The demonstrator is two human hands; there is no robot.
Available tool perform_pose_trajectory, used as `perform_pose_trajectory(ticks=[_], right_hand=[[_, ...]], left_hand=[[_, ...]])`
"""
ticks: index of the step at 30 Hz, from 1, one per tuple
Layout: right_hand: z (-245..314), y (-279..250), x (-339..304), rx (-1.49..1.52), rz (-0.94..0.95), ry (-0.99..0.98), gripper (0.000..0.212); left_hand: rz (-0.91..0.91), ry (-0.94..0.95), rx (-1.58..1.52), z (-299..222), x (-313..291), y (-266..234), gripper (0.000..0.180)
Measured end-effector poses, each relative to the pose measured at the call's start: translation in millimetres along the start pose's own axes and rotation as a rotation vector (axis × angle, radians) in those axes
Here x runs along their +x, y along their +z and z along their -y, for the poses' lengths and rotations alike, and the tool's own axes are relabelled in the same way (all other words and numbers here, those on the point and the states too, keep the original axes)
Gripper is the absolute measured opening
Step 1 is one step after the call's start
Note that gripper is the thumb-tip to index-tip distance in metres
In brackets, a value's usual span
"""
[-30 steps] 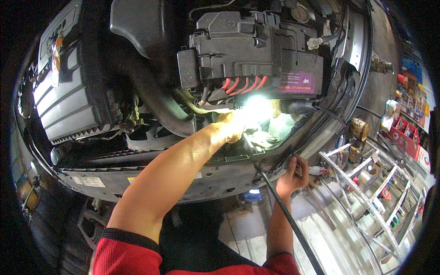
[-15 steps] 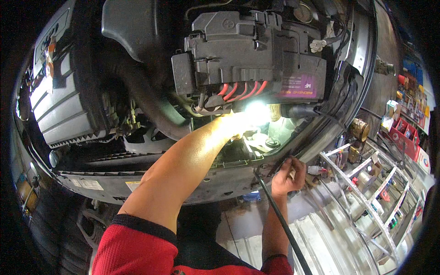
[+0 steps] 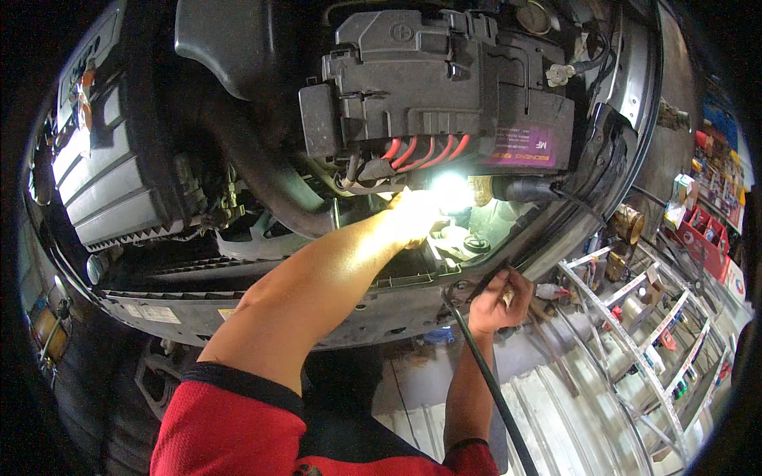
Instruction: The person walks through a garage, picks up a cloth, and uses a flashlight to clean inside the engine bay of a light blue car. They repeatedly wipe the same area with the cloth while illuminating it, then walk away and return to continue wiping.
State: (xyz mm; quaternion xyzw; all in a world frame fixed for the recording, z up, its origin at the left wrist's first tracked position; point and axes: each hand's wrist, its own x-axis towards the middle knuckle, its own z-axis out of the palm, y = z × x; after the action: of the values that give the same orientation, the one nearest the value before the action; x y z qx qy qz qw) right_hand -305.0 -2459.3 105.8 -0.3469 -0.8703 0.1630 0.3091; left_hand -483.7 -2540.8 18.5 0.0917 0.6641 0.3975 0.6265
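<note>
My left hand reaches down into the front of a car's engine bay, its fingers washed out by the glare of a lit work lamp right beside it. Above this hand, several red wires come out below a black fuse box. My right hand is at the car's front corner, fingers curled and closed against a dark edge; what they hold, if anything, is hidden. Close to its left side, a long black hose or cable slants down to the lower edge.
A battery with a purple label is next to the fuse box. Left of my arm are a thick black duct and a ribbed grey housing. To the right on the floor stand a metal frame and a red bin.
The view has shifted slightly. My left hand stays beside the lamp and my right hand stays at the front corner, with its fingers turned a little.
</note>
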Motion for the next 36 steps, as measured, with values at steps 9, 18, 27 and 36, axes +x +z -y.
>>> perform_pose_trajectory(ticks=[9,18,27,36], right_hand=[[3.6,1.6,-1.8,-0.022,-0.013,0.056,0.016],[0.2,1.6,-4.1,-0.014,-0.021,0.096,0.012],[-1.1,2.2,-0.8,0.012,-0.029,0.032,0.012],[0.0,1.0,-2.1,-0.002,-0.031,0.072,0.014]], left_hand=[[0.012,0.380,0.213,16.8,9.0,7.5,0.025],[0.000,0.355,0.023,10.7,3.0,-0.7,0.034],[0.035,0.403,0.398,21.0,8.9,0.2,0.035],[0.034,0.315,0.352,28.1,20.6,4.6,0.033]])
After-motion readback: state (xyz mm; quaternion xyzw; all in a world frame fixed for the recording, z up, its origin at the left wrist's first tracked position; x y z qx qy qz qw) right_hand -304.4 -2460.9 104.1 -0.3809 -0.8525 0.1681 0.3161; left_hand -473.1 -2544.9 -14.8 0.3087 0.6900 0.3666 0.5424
